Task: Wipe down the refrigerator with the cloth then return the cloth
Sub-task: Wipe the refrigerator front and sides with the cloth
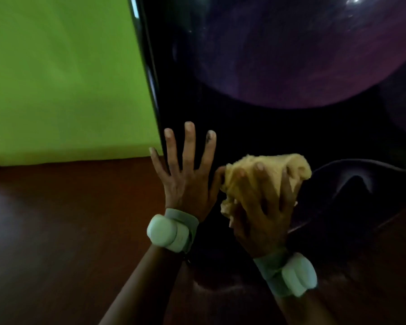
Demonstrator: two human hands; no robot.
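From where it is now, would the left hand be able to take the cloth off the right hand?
Probably yes. The left hand lies flat with fingers spread on the refrigerator, right beside the cloth that the right hand presses to the door. Its thumb nearly touches the cloth, and nothing lies between.

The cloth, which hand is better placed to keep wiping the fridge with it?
Right hand: it already grips the cloth against the refrigerator. The left hand lies flat, fingers spread, holding nothing.

A bright green wall [63, 73] fills the upper left. Below it runs a dark reddish-brown floor [56, 231], meeting the wall along a straight, level edge.
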